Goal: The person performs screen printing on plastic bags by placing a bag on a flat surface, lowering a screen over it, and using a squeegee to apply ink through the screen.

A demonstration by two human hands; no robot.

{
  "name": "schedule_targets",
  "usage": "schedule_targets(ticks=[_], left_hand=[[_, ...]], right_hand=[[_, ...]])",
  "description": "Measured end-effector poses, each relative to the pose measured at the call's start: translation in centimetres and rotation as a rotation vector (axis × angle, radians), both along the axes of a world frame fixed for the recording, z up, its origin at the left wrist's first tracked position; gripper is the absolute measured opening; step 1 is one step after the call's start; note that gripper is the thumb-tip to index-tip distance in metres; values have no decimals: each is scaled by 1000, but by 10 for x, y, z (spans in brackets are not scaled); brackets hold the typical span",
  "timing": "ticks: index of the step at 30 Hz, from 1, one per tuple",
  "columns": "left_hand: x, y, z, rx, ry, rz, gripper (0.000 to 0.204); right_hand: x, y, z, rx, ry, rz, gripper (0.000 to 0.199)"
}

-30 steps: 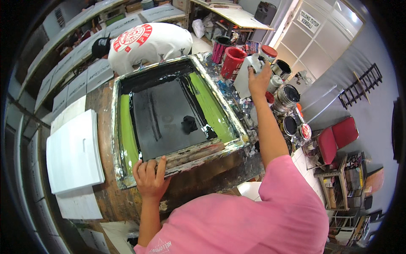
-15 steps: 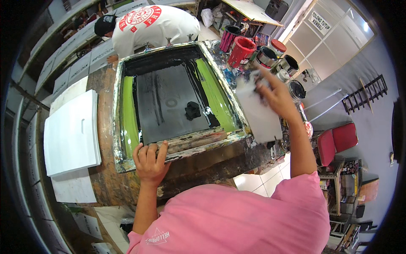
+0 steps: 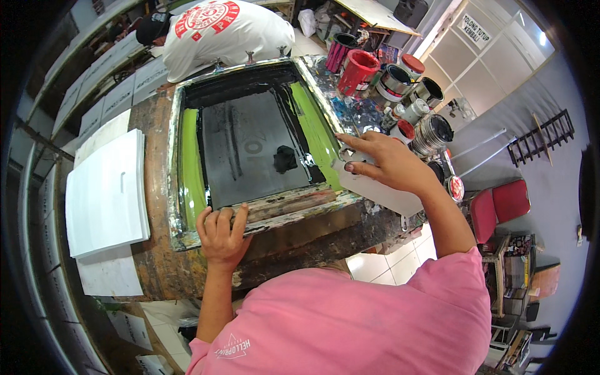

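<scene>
A screen-printing frame (image 3: 326, 119) lies on the worktable, its mesh smeared with black ink between two green strips. Along its near side rests a worn wooden squeegee bar (image 3: 290, 205). My left hand (image 3: 224, 236) curls its fingers over the near rim at the bar's left end. At the frame's right edge, my right hand (image 3: 397, 164) holds a thin pale sheet (image 3: 390, 197), thumb on top, index finger stretched toward the rim. Its other fingers are hidden. On the mesh sits a crumpled black lump (image 3: 285, 159).
Ink cans, among them a red can (image 3: 358, 72), crowd the table's right side. Left of the frame lies a stack of white sheets (image 3: 106, 194). Another person (image 3: 231, 34) bends beyond the frame. A red chair (image 3: 500, 209) stands at right.
My right hand has come left and down toward the frame's right edge, and the pale sheet has swung lower and tilted, uncovering cans behind it. My left hand stays on the near rim.
</scene>
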State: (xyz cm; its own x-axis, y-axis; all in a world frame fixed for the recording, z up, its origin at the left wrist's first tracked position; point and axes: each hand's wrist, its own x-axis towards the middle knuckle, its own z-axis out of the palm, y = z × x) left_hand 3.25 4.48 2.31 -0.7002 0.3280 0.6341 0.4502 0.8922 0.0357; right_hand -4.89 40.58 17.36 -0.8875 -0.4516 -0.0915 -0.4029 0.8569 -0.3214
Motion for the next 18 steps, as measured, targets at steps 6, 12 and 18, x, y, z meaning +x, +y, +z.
schedule_targets(ticks=[6,12,18], left_hand=[[0,-1,-1,-2,0,7,67],[0,0,-2,4,-5,2,67],[0,-1,-2,2,5,7,67]], right_hand=[[-2,-3,-3,34,57,31,62],[-2,-7,-2,48,57,26,62],[-6,-3,6,-84,168,-4,62]])
